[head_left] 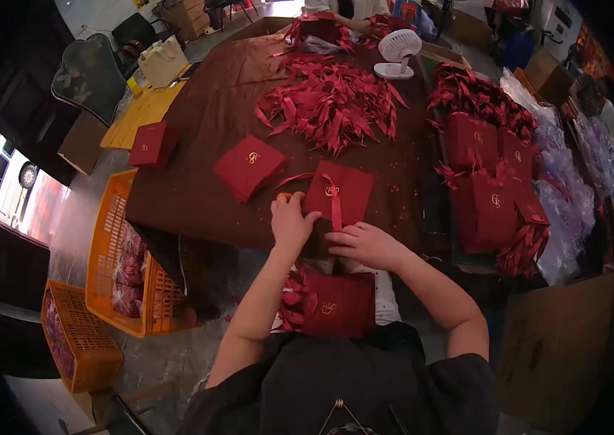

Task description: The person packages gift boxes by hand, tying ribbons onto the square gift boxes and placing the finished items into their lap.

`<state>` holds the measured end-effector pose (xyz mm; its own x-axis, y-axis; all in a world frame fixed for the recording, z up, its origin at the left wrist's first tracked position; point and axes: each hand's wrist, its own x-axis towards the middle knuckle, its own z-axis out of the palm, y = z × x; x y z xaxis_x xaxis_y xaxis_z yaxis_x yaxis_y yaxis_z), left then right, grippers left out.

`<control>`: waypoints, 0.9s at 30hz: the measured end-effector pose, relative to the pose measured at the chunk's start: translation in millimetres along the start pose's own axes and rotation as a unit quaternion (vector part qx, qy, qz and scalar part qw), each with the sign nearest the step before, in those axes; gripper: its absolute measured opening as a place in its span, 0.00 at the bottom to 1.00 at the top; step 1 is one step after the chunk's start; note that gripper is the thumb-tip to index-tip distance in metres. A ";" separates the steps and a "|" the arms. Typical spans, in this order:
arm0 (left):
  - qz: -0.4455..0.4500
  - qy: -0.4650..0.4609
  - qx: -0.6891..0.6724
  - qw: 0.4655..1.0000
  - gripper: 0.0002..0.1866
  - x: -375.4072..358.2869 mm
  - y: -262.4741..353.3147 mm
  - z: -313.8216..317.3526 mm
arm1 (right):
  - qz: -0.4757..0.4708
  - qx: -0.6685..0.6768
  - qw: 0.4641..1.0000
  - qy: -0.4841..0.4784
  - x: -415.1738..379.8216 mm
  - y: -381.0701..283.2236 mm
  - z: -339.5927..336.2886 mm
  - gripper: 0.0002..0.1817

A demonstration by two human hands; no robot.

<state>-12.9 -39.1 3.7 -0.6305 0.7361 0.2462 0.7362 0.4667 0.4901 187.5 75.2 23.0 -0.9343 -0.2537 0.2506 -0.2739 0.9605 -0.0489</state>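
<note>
A dark red gift bag [354,190] with a gold emblem lies flat at the table's near edge, between my hands. Down its front runs a red ribbon [336,210], and another strand sticks out to the left. My right hand [370,246] has its fingers together at the ribbon's lower end. At the bag's lower left corner, my left hand [292,223] is closed with a small orange object [283,196] showing at its fingers; its kind is mostly hidden. More red bags [339,304] and ribbons rest on my lap.
Several red bags [250,167] lie to the left. Loose red ribbons [332,101] are heaped behind, near a white fan [399,52]. Stacked bags [491,210] and clear plastic [564,196] fill the right side. Orange crates [107,254] stand at left. Across the table sits another person.
</note>
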 end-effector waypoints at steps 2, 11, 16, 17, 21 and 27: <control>-0.042 -0.027 -0.009 0.999 0.29 2.6 2.2 0.0 | -0.001 -0.018 1.000 -0.001 -9.1 8.6 10.5 0.20; 0.004 0.065 0.016 0.998 0.28 -11.6 12.4 13.0 | 0.280 0.148 0.904 0.286 32.0 11.3 -0.2 0.08; 0.060 0.095 -0.021 0.993 0.27 -4.4 8.8 10.6 | 0.341 0.197 0.851 0.347 60.3 21.0 30.1 0.08; 0.019 0.050 -0.076 0.996 0.27 0.9 3.7 9.7 | 0.341 0.197 0.851 0.349 62.4 23.1 35.0 0.08; -0.017 0.020 -0.146 0.989 0.22 5.8 -13.7 16.0 | 0.347 0.145 0.864 0.334 69.8 28.8 43.8 0.06; -0.037 0.016 -0.144 0.989 0.21 6.5 -18.4 20.6 | 0.363 0.087 0.863 0.341 81.2 28.1 50.9 0.05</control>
<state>-25.4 -32.8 -20.9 -0.6911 0.6870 0.2245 0.5896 0.3562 0.7249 92.3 75.7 -7.3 -0.5379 0.5913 0.6009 0.2415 0.7910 -0.5622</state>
